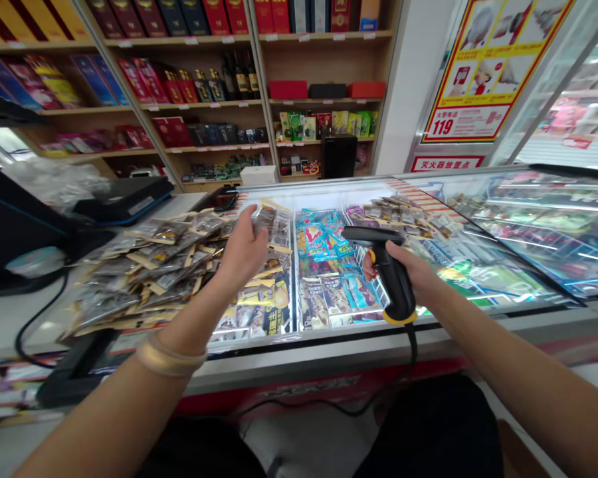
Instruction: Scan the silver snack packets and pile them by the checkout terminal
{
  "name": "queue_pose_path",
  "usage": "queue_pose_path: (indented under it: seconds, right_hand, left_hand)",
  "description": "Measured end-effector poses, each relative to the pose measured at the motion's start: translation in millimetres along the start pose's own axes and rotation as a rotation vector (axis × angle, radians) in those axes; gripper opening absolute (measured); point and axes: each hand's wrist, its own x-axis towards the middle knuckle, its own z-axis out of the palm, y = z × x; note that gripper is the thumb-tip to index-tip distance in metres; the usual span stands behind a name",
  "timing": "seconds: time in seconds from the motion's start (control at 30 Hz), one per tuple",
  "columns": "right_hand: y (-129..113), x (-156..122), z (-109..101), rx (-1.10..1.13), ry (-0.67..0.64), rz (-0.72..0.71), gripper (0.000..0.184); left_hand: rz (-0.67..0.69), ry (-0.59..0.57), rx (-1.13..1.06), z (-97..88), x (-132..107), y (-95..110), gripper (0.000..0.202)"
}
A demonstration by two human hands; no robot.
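Observation:
My left hand (244, 247) grips a small clear snack packet (278, 224) with tan edges, held up over the left part of the glass-topped freezer (299, 188). To its left lies a large heap of similar packets (164, 259), dark inside with tan strips. A black and yellow handheld barcode scanner (397, 282) is in my right hand (418, 272), its head turned left towards the packet. The scanner's cable hangs down in front of the freezer. More of these packets (398, 216) are spread on the right side of the glass.
Ice cream wrappers (336, 292) show in baskets under the glass. A black electronic device (124, 199) and a dark monitor-like object (14, 219) stand at left. Shelves (323, 36) of boxes and bottles line the back wall. A pillar with a poster (493, 66) rises behind.

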Motion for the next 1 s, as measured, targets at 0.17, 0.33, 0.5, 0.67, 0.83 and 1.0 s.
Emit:
queue_pose_path:
  seconds: [0.17, 0.33, 0.5, 0.67, 0.83, 1.0]
  right_hand:
    - [9.1, 30.3, 41.6, 0.059, -0.120, 0.024, 0.044]
    - [26.4, 43.7, 62.5, 0.089, -0.147, 0.092, 0.047]
    - [36.1, 44.3, 61.9, 0.096, -0.135, 0.101, 0.048]
    - [27.8, 38.6, 49.8, 0.108, -0.106, 0.071, 0.049]
    - [12.8, 21.4, 14.2, 0.097, -0.022, -0.001, 0.047]
    - [-0.7, -6.4, -43.1, 0.093, 0.124, -0.063, 0.045]
  left_hand:
    - [0.061, -0.042, 0.720, -41.0, -13.3, -8.4, 0.052]
    - [0.253, -0.074, 1.069, -35.8, -29.3, -22.2, 0.038]
    - [0.278, -0.130, 1.106, -30.3, -29.3, -30.4, 0.042]
    - [0.307, -0.066, 1.104, -33.8, -27.0, -26.2, 0.043]
    - [0.317, 0.005, 0.915, -22.4, -23.8, 6.3, 0.046]
    - [0.315, -0.227, 0.557, 47.8, -12.8, 44.4, 0.043]
